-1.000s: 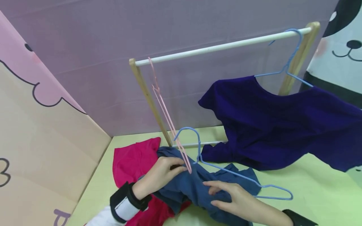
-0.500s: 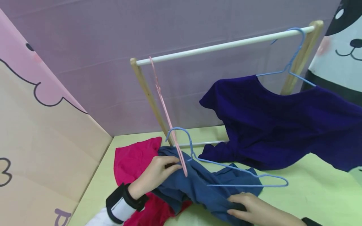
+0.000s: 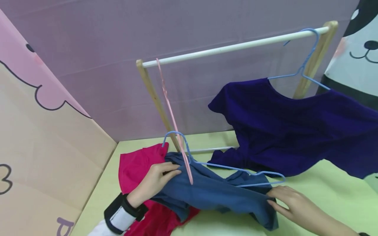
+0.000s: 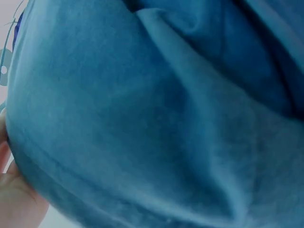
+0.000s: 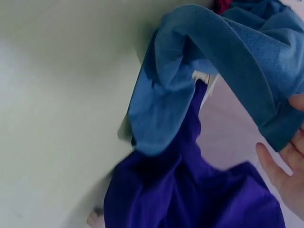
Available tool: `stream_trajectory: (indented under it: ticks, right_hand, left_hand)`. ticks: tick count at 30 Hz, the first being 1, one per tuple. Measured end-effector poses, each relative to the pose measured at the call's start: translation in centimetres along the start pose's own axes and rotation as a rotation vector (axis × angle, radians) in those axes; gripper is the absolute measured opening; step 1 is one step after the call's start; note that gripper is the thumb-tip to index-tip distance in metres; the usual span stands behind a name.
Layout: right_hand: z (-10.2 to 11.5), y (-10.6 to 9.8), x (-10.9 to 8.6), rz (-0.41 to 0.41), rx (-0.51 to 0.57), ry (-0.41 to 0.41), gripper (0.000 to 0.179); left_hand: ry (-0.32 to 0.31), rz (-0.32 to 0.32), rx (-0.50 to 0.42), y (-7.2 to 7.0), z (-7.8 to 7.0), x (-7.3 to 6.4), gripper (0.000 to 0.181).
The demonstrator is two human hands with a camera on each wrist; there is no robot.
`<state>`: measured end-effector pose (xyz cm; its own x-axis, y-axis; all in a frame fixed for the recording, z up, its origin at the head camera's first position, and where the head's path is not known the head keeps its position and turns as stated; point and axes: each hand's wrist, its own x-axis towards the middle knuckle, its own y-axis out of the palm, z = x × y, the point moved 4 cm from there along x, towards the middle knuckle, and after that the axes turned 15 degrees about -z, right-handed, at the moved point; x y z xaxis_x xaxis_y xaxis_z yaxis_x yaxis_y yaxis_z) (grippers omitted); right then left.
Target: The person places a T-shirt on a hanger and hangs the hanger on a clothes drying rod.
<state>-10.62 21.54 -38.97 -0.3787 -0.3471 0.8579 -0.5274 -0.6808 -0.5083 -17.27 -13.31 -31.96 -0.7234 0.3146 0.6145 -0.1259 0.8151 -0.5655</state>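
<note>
A slate-blue garment [image 3: 212, 193] stretches between my hands over the table. My left hand [image 3: 155, 182] pinches it at its left part, thumb and fingers together. With thumb and fingertips, my right hand [image 3: 298, 206] pinches its right edge, and the right wrist view shows that hemmed corner [image 5: 280, 126] between the fingers. A blue wire hanger [image 3: 236, 167] lies across the garment, hook up at the left, its left part hidden by the cloth. Folds of blue cloth [image 4: 118, 104] fill most of the left wrist view.
A pink hanger [image 3: 171, 111] hangs from the rack's white bar [image 3: 230, 49], reaching down in front of the blue cloth. A dark purple T-shirt [image 3: 283, 131] hangs on another blue hanger [image 3: 302, 65] at the right. A crimson garment [image 3: 138, 167] lies on the pale green table [image 3: 333, 196].
My right hand has gone from open above the cloth to pinching its edge, then pulled it right, spreading the garment. The blue hanger has shifted left, and my left hand slightly left.
</note>
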Motion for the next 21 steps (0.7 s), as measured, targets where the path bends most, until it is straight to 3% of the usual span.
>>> stream_trajectory:
  ticks: [6,11,17,21]
  right_hand:
    - [-1.0,-2.0,1.4,-0.067,-0.014,-0.003,0.037]
    - [-0.9,-3.2,3.4,-0.128,0.063,-0.047,0.034]
    - [-0.1,-3.3,5.3,-0.134,0.115,-0.056,0.033]
    - [0.3,-2.9,6.2,-0.151,0.162,-0.055,0.031]
  left_hand:
    - [-0.001,-0.004,-0.027,-0.4,0.4,-0.6,0.018]
    - [-0.002,0.019,-0.033,-0.2,0.3,-0.8,0.017]
    - [-0.011,0.061,-0.044,0.4,-0.2,-1.0,0.016]
    - [-0.012,0.044,-0.077,1.1,-0.6,-1.0,0.016]
